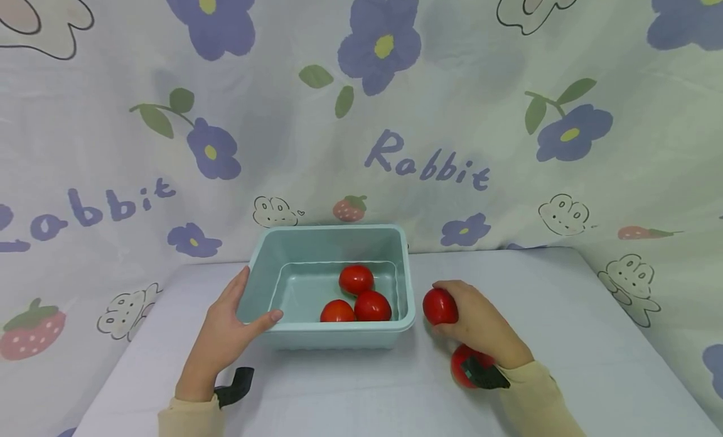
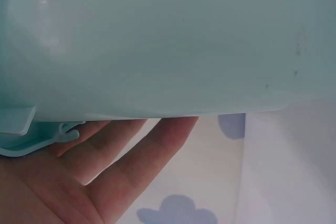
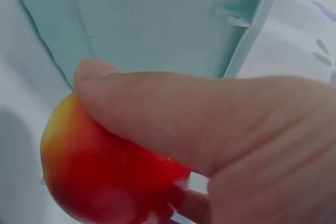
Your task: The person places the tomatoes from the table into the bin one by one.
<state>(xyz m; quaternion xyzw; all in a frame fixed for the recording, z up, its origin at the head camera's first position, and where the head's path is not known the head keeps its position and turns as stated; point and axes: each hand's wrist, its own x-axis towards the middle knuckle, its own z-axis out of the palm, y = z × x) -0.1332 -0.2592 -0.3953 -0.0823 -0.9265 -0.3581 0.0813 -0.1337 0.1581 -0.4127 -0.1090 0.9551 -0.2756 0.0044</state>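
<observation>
A pale teal plastic bin stands in front of me, with 3 glossy red fruits on the right side of its floor. My left hand holds its front left corner, thumb over the front rim and fingers along the outer left wall; the left wrist view shows those fingers against the wall. Just right of the bin, my right hand grips a red apple. Its yellow patch shows in the right wrist view, under my thumb. Another red fruit lies below that wrist, partly hidden by a black strap.
A white cloth covers the table. Close behind the bin hangs a curtain printed with flowers, rabbits and strawberries. A black wrist strap sticks out beside my left wrist, another at my right.
</observation>
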